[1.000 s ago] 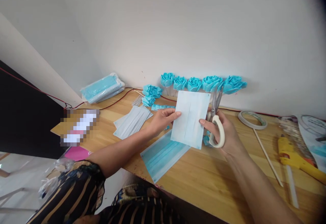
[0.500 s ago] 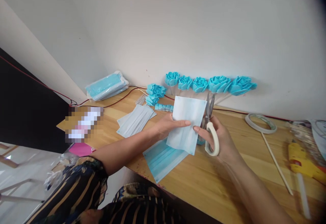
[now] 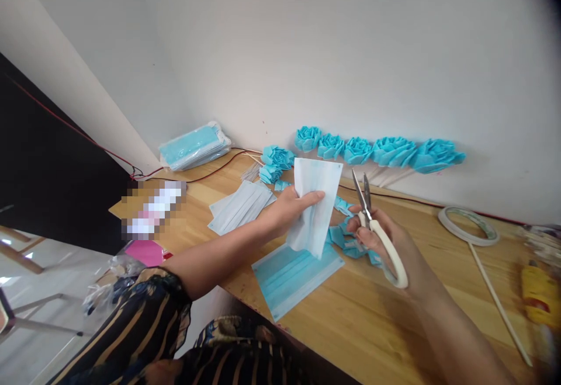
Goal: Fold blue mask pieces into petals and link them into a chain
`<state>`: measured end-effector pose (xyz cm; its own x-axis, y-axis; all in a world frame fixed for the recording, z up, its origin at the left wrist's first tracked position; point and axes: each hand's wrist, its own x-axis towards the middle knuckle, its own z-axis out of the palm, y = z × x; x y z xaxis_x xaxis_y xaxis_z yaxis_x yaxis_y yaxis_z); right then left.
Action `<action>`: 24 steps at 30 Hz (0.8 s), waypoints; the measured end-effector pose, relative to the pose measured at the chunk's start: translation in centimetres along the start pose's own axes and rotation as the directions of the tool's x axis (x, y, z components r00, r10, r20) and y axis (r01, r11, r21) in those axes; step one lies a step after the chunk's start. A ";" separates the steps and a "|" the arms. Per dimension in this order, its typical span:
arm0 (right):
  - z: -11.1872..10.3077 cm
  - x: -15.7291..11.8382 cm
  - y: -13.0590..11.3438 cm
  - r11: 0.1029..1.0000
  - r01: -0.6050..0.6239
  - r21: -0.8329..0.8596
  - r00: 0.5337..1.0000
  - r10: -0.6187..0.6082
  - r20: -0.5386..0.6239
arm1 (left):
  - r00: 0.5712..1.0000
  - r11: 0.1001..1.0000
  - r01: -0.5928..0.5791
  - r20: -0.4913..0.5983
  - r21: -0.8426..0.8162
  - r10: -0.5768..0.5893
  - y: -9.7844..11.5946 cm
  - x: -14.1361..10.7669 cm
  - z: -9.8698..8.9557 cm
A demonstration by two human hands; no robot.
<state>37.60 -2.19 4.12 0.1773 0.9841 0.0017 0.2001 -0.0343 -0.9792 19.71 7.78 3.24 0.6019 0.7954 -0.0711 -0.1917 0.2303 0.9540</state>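
A pale mask sheet [image 3: 313,212] is upright in my left hand [image 3: 294,208], its thumb pressed on the front and the other fingers hidden behind. Right of it, my right hand [image 3: 379,233] holds white-handled scissors [image 3: 370,218], blades slightly parted and pointing up, apart from the sheet. Under the held sheet, a blue mask sheet [image 3: 289,277] lies flat at the table's front edge. Folded blue pieces [image 3: 350,242] lie behind and below the scissors. More pale sheets [image 3: 243,205] rest on the table, left of my left hand.
Several blue flowers [image 3: 359,150] line the wall, with two more [image 3: 276,160] further left. A bagged mask pack [image 3: 195,145] sits at the back left. On the right of the wooden table [image 3: 421,315] are a tape roll [image 3: 468,227], a stick [image 3: 499,303] and a yellow glue gun [image 3: 539,294].
My right hand has let go of the sheet's edge and moved right with the scissors, uncovering the folded blue pieces. The sheet now hangs from my left hand alone. The view has shifted slightly.
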 end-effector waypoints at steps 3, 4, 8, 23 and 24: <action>-0.1 0.1 -0.1 0.998 -0.016 -0.063 0.999 0.018 0.030 | 0.998 0.999 -0.030 0.061 -0.020 0.031 0.2 0.1 -0.1; -0.1 0.1 -0.1 0.996 -0.024 -0.081 0.999 0.027 0.033 | 0.998 0.999 -0.039 0.058 -0.014 0.039 0.2 0.1 -0.2; 0.0 0.0 0.1 0.992 -0.036 -0.117 0.998 0.042 0.056 | 0.999 0.999 -0.036 0.004 0.005 0.036 0.1 0.3 -0.2; -0.3 -0.2 0.3 0.992 -0.051 -0.117 0.993 0.063 0.098 | 0.996 0.974 -0.089 0.006 0.210 0.090 -0.4 0.4 -0.4; -0.3 -0.2 0.4 0.991 -0.057 -0.119 0.993 0.068 0.094 | 0.996 0.971 -0.090 0.008 0.222 0.091 -0.4 0.4 -0.4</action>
<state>37.95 -2.44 3.84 0.0996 0.9915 -0.0837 0.3032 -0.1104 -0.9465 19.70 8.20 2.72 0.5886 0.8082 0.0180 -0.0686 0.0277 0.9973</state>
